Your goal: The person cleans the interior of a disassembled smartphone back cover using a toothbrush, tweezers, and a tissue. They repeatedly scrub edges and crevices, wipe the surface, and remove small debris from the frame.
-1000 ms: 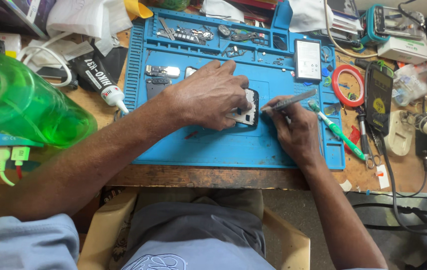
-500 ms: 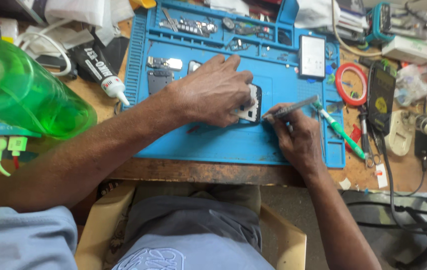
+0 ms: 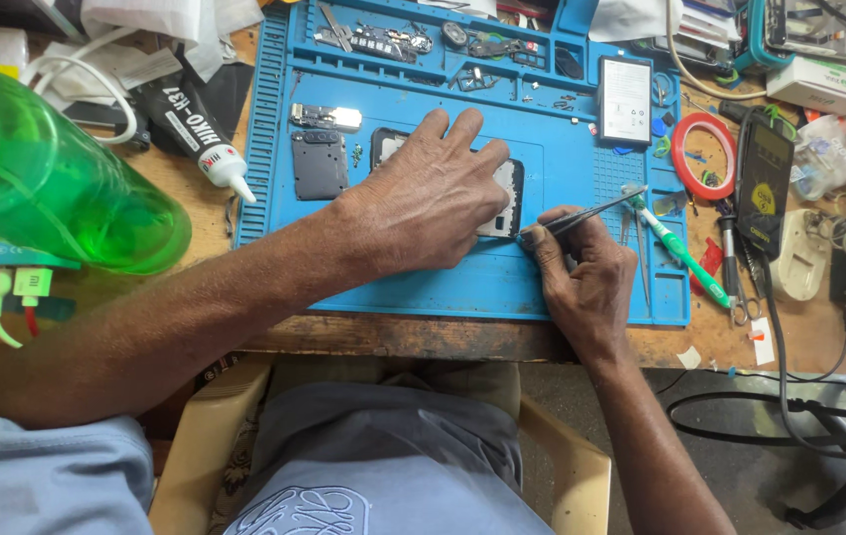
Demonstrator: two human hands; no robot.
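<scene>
Tweezers [image 3: 586, 213] sit pinched in the right hand [image 3: 586, 287], fingers closed around the shaft, tips touching the phone [image 3: 507, 198] at its lower right edge. That phone lies open near the middle of the blue mat [image 3: 562, 287], mostly covered by the left hand [image 3: 433, 203], which presses flat on it with fingers spread and grips nothing. Good work here probably means keeping that palm firm so the phone cannot slide, and resting the right wrist on the mat for a steady tip. A green brush [image 3: 680, 253] lies at 3 o'clock of the tweezers. Against the earlier frames, both hands stay put; the view has only shifted slightly.
</scene>
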